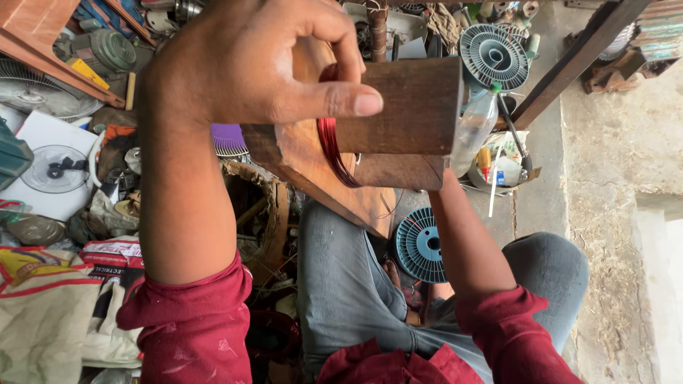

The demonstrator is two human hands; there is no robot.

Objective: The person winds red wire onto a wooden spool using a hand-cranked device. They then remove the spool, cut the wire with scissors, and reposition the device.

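Observation:
My left hand [242, 64] is raised close to the camera and grips a wooden former [405, 107] made of a block and a slanted board. A coil of red enamelled wire [329, 146] is wound around the block, and my thumb lies across the block just over the coil. My right forearm [462, 242] reaches up behind the block; the right hand itself is hidden by the wood. A thin strand of wire runs down from the board toward a blue-grey plastic spool [420, 245] on the floor between my knees.
A second blue-grey spool [492, 55] and a plastic bottle [475, 128] stand beyond the block. Fan parts, a white fan box [53, 167] and sacks [43, 306] crowd the left. A worn basket [274, 213] sits by my left knee. Concrete floor [605, 185] lies to the right.

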